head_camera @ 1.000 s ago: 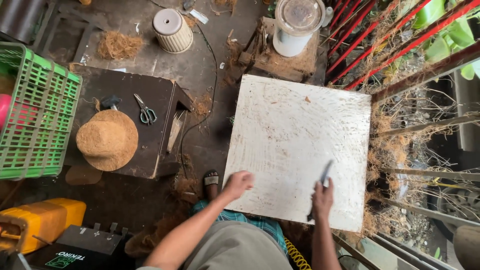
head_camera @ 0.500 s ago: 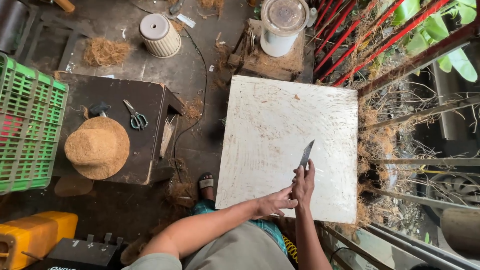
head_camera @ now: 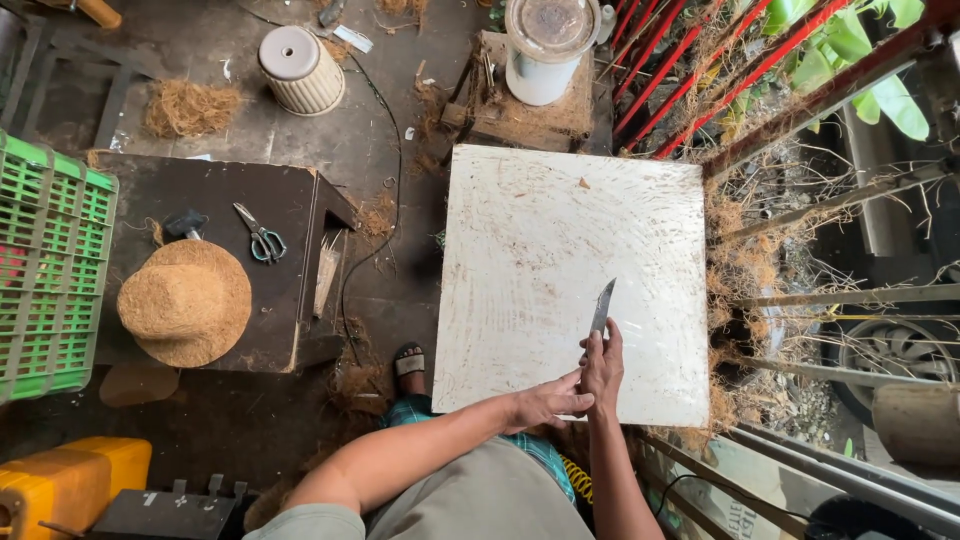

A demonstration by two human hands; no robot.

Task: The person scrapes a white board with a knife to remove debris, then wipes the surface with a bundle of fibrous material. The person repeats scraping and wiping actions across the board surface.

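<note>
My right hand [head_camera: 603, 368] grips a small knife [head_camera: 601, 307] by its handle, blade pointing up and away over the near part of a white square board [head_camera: 560, 230]. My left hand [head_camera: 548, 402] reaches across from the left and touches the right hand at its base, fingers curled and holding nothing I can see. Both hands sit over the board's near edge, above my lap.
To the left is a dark low table [head_camera: 215, 190] with scissors [head_camera: 259, 236] and a domed coir fibre piece [head_camera: 184, 301]. A green crate [head_camera: 47, 270] stands at far left, a yellow container [head_camera: 65, 482] at bottom left. A white ribbed pot [head_camera: 302, 70] and a white bucket [head_camera: 546, 45] stand beyond, with red bars [head_camera: 700, 70] at right.
My left hand moved right across the board's near edge to meet the right hand. The right hand turned the knife more upright and shifted slightly left.
</note>
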